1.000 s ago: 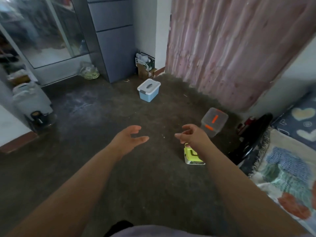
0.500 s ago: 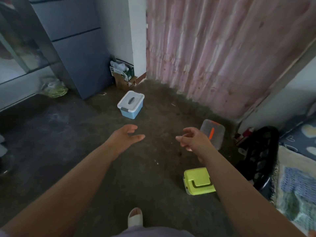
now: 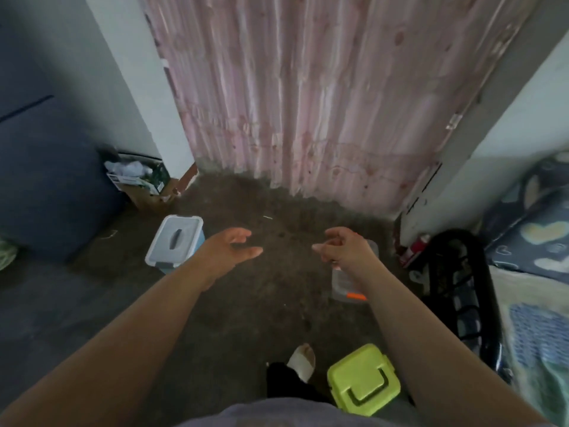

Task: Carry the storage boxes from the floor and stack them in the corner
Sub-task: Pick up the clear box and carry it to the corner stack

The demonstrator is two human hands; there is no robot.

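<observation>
Down on the dark floor (image 3: pixel 261 303), seen from the head camera, three storage boxes lie well apart. A blue box with a white lid (image 3: pixel 175 241) sits to the left, near a cardboard carton (image 3: pixel 140 183) stuffed with papers that stands by the white wall. A clear box with an orange latch (image 3: pixel 346 286) sits to the right, partly hidden behind the right wrist. A lime-green box (image 3: pixel 363 379) rests nearest the person, just beside a foot in a white sock (image 3: pixel 303 360).

Both arms reach forward above the floor. The left hand (image 3: pixel 229 251) is relaxed, fingers loosely bent, holding nothing. The right hand (image 3: pixel 348 249) is likewise empty, fingers lightly curled, palm facing the left one. Neither touches a box.

A pink curtain (image 3: pixel 308 103) hangs ahead, its hem meeting the floor. A black frame (image 3: pixel 455 288) and a patterned blanket (image 3: pixel 538 318) fill the right edge.
</observation>
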